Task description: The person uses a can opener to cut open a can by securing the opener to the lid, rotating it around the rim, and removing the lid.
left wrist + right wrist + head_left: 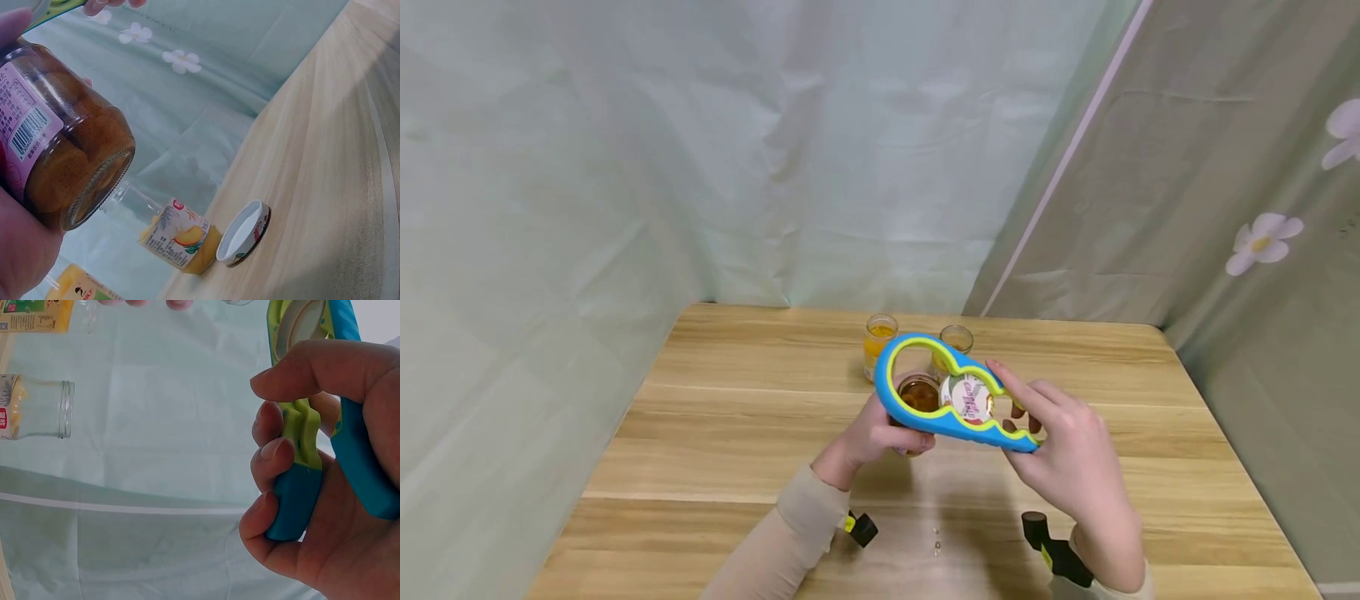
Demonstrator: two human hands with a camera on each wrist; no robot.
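Observation:
My left hand (876, 432) grips a glass jar of dark brown fruit (919, 393), held up over the table. Its mouth shows uncovered in the head view, and a pink label with a barcode faces the left wrist camera. The curled fingers of my right hand (1078, 454) are wrapped round the handles of a blue and green jar opener (936, 425). Between the opener's scalloped arms sits a printed white lid (967, 398), just right of the jar's mouth. The wide loop of the opener overlaps the jar in the head view.
Two open jars of yellow fruit stand behind the hands, a left one (878, 337) and a right one (957, 337). An upturned lid (245, 232) lies on the wooden table (715, 417) beside a jar. Small drops (937, 546) mark the table's front. Curtains (880, 167) hang behind.

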